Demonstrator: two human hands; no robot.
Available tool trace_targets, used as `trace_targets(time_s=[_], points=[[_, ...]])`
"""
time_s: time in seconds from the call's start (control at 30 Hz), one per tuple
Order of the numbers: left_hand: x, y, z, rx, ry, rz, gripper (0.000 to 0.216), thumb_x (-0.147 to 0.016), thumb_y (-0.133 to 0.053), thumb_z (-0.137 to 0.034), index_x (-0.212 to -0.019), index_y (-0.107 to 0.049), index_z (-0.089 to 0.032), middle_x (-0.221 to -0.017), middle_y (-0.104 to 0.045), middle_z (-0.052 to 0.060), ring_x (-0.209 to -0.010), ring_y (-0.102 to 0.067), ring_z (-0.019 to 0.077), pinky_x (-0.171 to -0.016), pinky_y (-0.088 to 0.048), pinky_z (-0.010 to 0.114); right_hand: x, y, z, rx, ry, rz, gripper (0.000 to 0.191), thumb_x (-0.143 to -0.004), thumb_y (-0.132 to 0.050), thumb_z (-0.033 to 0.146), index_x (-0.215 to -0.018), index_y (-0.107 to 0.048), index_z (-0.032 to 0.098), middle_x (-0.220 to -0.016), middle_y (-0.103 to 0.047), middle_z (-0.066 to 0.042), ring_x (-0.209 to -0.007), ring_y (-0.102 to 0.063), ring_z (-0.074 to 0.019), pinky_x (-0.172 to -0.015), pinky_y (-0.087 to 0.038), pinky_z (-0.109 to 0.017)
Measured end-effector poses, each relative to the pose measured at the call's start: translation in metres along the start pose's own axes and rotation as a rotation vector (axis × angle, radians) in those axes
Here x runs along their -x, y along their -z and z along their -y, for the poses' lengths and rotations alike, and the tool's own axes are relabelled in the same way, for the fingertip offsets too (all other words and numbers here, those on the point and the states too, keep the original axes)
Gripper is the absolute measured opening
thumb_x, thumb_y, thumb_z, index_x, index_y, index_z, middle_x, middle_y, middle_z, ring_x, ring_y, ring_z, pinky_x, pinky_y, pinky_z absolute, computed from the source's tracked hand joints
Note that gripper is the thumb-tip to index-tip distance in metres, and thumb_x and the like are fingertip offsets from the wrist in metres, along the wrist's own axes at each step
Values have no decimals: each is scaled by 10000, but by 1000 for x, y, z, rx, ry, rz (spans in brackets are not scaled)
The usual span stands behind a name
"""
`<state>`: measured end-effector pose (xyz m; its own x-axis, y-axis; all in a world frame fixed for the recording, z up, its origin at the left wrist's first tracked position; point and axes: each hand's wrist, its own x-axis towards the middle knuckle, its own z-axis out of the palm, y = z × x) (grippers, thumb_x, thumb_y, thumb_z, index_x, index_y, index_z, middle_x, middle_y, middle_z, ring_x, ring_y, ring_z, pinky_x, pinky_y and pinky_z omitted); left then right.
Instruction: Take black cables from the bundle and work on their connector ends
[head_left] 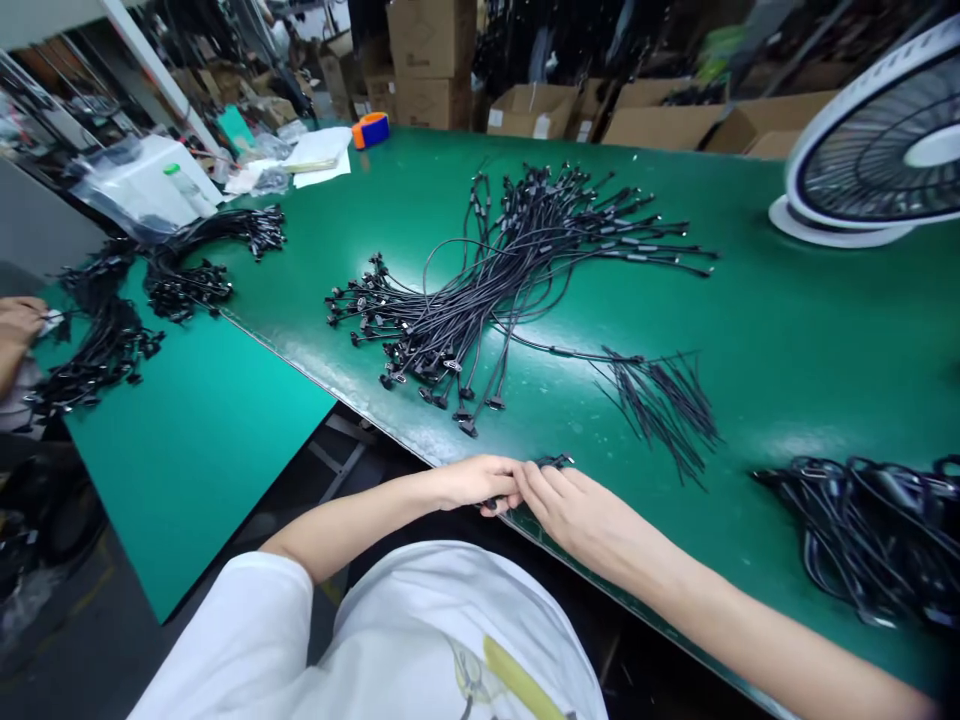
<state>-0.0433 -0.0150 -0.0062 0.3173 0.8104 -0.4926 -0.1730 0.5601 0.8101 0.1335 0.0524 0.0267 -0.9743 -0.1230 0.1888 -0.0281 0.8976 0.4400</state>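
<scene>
My left hand [480, 482] and my right hand [574, 510] meet at the near edge of the green table [787, 340]. Both are closed together on a small black cable [553, 462], whose end pokes out above my fingers. A big loose pile of black cables [495, 280] with connector ends lies spread on the table just beyond my hands. A small bunch of thin black ties [664, 400] lies to the right of that pile. A heap of coiled black cables [870, 530] sits at the near right.
A white fan [877, 150] stands at the far right. More black cables [180, 270] lie on a second green table [195, 440] to the left, where another person's hand [19, 320] shows. Cardboard boxes [532, 108], an orange tape roll [371, 129] and papers sit at the back.
</scene>
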Motion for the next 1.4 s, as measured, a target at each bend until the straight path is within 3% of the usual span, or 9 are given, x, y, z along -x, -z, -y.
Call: trace_targets(time_s=[0.17,0.43,0.6,0.7,0.87,1.03,1.2,1.3,1.4], points=[[-5,-2,-1,53,15,59,76,-828,-525,-166,-757,-496,-161,-627,-484,-55,-439,-394,51,-424,-303,210,-1,1,2,7,-1,11,332,-862,-318,1,-930,-633,83,-772,-555,-108,-679,-463,-215,-604,-315,-370],[5,-4,-13,-14,40,195,102,-825,-486,-86,-849,-554,-157,-647,-489,-46,-497,-434,63,-508,-359,222,1,-4,-8,-97,121,-66,259,-880,-368,43,-753,-564,156,-702,-483,-54,-642,-424,-188,-601,-248,-355],[3,-9,-1,-197,10,17,491,-867,-470,-124,-1356,-462,-169,-610,-491,-64,-503,-443,85,-521,-373,222,1,-15,2,-92,1,-55,238,-850,-384,38,-732,-546,166,-682,-493,-58,-619,-454,-194,-597,-262,-354],[-5,-14,3,-251,38,-79,609,-832,-456,-94,-1433,-401,-175,-582,-499,-71,-502,-455,102,-552,-405,244,1,-22,2,-106,-113,-44,200,-794,-422,18,-710,-512,176,-629,-486,-36,-527,-442,-171,-553,-244,-340],[-18,-24,-11,26,-179,-309,444,-683,-539,-43,-1085,-674,-173,-843,-660,-4,-891,-573,151,-906,-423,285,-4,-33,-7,-160,-292,-94,208,-743,-421,-20,-738,-511,167,-596,-506,-10,-455,-448,-135,-504,-231,-304],[-23,-25,-18,478,-121,-293,190,-561,-498,-56,-679,-625,-133,-649,-589,-17,-673,-506,117,-738,-399,245,-9,-39,-4,-96,-381,-106,218,-743,-429,-20,-707,-529,170,-592,-530,-18,-465,-487,-152,-496,-248,-307],[-28,-28,-18,544,-182,-424,175,-628,-573,-138,-785,-648,-149,-720,-626,11,-743,-563,139,-803,-418,258,-12,-33,-11,-556,-651,-5,244,-875,-393,105,-740,-583,179,-667,-646,-27,-553,-589,-141,-523,-339,-247],[-31,-31,-24,546,-366,-526,276,-655,-609,-129,-927,-642,-163,-881,-665,39,-888,-604,162,-903,-423,282,-15,-29,-19,-937,-928,-38,330,-935,-370,293,-700,-583,199,-681,-663,-14,-608,-606,-157,-579,-410,-252],[-23,-27,-29,327,-568,-488,330,-667,-600,-81,-979,-610,-189,-875,-653,10,-858,-599,147,-910,-430,293,-13,-31,-24,-1210,-1073,-96,378,-921,-373,406,-666,-563,202,-632,-618,0,-606,-573,-163,-580,-419,-264]])
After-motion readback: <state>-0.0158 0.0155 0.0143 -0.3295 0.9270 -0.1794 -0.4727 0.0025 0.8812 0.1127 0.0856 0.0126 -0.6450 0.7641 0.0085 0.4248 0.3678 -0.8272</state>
